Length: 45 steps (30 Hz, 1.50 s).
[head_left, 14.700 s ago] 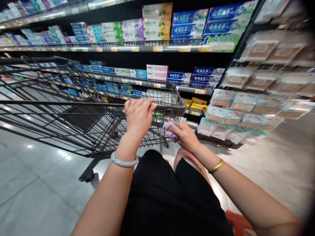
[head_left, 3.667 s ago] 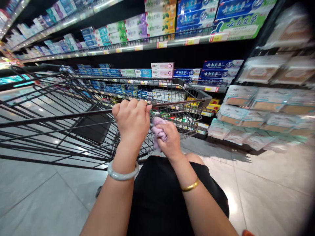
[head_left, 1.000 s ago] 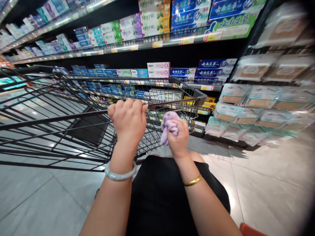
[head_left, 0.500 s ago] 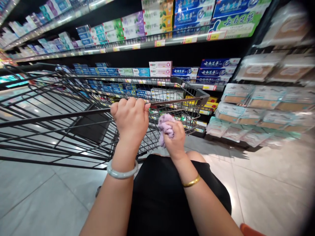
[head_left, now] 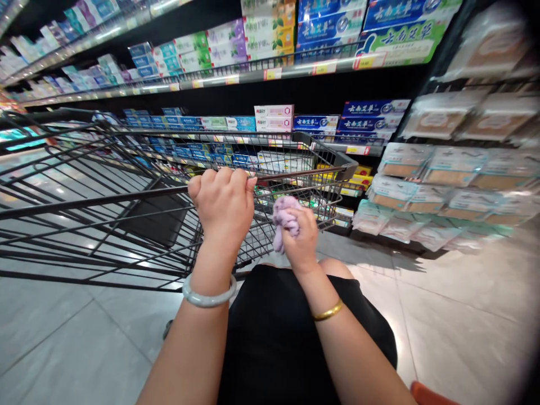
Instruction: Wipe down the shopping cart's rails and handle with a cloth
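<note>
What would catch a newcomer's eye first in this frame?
Dead centre, the left hand grips the top bar of a black wire cart. The right hand sits just beside it and lower, bunched round a lilac cloth. Behind them, shelves of toothpaste boxes run across the top, and pale hanging packets fill the right side.
</note>
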Tool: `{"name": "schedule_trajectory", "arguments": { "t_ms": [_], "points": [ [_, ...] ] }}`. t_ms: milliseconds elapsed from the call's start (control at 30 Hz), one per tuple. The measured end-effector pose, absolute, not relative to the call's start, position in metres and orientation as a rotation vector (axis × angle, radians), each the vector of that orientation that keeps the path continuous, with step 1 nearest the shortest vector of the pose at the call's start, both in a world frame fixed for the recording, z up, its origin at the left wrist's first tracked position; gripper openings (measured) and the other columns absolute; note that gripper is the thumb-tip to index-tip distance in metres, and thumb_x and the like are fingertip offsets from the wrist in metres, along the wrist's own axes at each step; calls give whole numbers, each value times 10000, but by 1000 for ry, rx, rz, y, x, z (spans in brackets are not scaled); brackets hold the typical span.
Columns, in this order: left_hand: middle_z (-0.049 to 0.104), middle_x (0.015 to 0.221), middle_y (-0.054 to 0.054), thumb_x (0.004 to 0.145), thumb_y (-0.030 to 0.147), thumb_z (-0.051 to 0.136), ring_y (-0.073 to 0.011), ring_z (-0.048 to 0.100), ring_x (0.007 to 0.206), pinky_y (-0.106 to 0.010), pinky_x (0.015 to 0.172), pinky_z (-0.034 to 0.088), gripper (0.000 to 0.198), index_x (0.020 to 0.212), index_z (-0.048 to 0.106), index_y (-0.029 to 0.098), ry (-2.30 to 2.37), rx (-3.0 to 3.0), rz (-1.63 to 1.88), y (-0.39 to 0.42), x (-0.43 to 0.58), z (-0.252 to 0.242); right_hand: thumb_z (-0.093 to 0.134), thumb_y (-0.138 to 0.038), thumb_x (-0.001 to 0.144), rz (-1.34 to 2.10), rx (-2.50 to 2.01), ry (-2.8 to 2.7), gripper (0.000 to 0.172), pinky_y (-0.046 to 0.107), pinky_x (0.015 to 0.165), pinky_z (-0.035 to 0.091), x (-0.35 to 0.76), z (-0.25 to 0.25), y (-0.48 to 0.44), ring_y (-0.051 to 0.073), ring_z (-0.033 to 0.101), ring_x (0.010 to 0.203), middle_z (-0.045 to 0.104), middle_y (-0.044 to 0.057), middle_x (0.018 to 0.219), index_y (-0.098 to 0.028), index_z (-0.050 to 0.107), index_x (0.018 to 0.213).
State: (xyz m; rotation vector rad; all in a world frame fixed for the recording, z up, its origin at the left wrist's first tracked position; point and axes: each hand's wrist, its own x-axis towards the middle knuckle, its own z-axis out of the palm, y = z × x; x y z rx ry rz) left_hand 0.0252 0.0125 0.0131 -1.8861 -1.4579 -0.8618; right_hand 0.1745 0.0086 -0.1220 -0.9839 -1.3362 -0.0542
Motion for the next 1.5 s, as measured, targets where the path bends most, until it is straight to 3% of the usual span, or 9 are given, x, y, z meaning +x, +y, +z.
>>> {"name": "schedule_trajectory", "arguments": {
  "t_ms": [167, 333, 533, 633, 733, 967, 1100, 1267, 1500],
  "points": [
    [635, 898, -94, 1022, 461, 409, -309, 514, 967, -486, 917, 295, 347, 874, 623, 231, -1469, -1890, -903, 15, 25, 11, 588, -89, 749, 60, -939, -1588, 378, 385, 907, 541, 149, -125, 0, 236, 632, 1031, 678, 69, 1098, -251, 703, 1070],
    [663, 923, -96, 1017, 467, 437, -309, 543, 1002, -499, 966, 308, 346, 895, 653, 226, -1431, -1908, -985, 19, 23, 8, 564, -97, 738, 46, -1005, -1274, 335, 410, 953, 530, 182, -119, 11, 241, 630, 1053, 668, 67, 1053, -239, 695, 1011],
    [730, 1195, -69, 1042, 364, 446, -243, 614, 1174, -434, 1081, 372, 319, 1146, 718, 234, -1248, -2037, -1367, -1, 21, 16, 568, -126, 773, 101, -992, -1312, 297, 408, 942, 533, 170, -121, 8, 238, 627, 1045, 654, 68, 1064, -235, 682, 1024],
    [752, 1122, -62, 1047, 302, 442, -201, 646, 1129, -373, 1054, 429, 313, 1113, 731, 203, -1151, -2068, -1444, -18, 18, 9, 596, -125, 774, 97, -955, -1532, 331, 399, 923, 540, 155, -124, 2, 243, 626, 1055, 665, 73, 1087, -243, 695, 1067],
    [753, 1078, -73, 1035, 291, 469, -215, 650, 1078, -381, 1008, 448, 298, 1063, 746, 184, -1257, -2075, -1359, -28, 11, -10, 602, -117, 763, 62, -986, -1540, 357, 406, 946, 541, 161, -124, 4, 248, 627, 1079, 668, 71, 1106, -256, 692, 1079],
    [720, 1181, -107, 1007, 348, 521, -283, 608, 1155, -463, 1045, 385, 305, 1151, 743, 197, -1439, -1895, -1230, -24, 4, -31, 582, -116, 759, 47, -1031, -1405, 339, 409, 948, 547, 175, -119, 7, 246, 630, 1069, 661, 70, 1072, -251, 680, 1054],
    [748, 1137, -63, 1021, 345, 500, -265, 627, 1127, -472, 1070, 299, 271, 1086, 745, 250, -1436, -1845, -1173, -14, 6, -26, 598, -85, 738, 43, -958, -1695, 404, 381, 915, 548, 159, -119, 0, 234, 631, 1024, 677, 60, 1093, -261, 688, 1090],
    [758, 974, -58, 1041, 324, 429, -226, 643, 950, -433, 1075, 302, 293, 1045, 698, 208, -1405, -1870, -1160, 0, 8, -30, 573, -108, 777, -9, -1034, -1412, 352, 420, 956, 548, 176, -120, 8, 248, 626, 1086, 662, 74, 1096, -255, 671, 1081],
    [736, 980, -42, 1015, 326, 487, -232, 611, 1024, -437, 1157, 243, 274, 1067, 749, 265, -1417, -1799, -1207, 7, 16, -42, 603, -92, 762, 11, -1000, -1653, 401, 401, 968, 534, 158, -119, 0, 240, 619, 1084, 664, 78, 1132, -253, 678, 1121]
  ]
}}
